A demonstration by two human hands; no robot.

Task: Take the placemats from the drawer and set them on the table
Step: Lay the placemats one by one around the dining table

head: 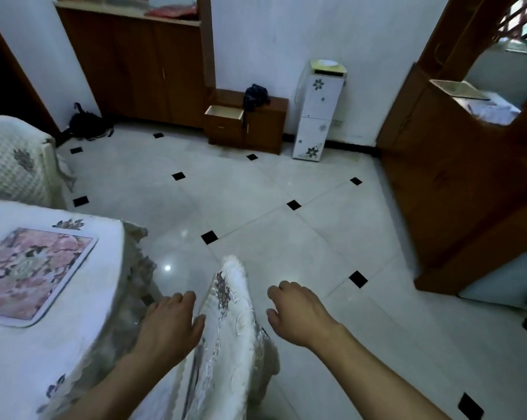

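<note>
One placemat [35, 274] lies on the table [83, 344] at nine o'clock, and the drawer [224, 113] stands open at twelve. My left hand [171, 322] and right hand [298, 313] hover loosely curled, holding nothing, either side of the chair back [231, 313].

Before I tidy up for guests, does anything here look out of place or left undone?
Yes. The small cabinet has its drawer pulled open and a dark cloth crumpled on top; a black bag sits on the floor.

I log one cloth-covered table [44, 365]; on it, one pink floral placemat [35, 271], lying flat.
</note>
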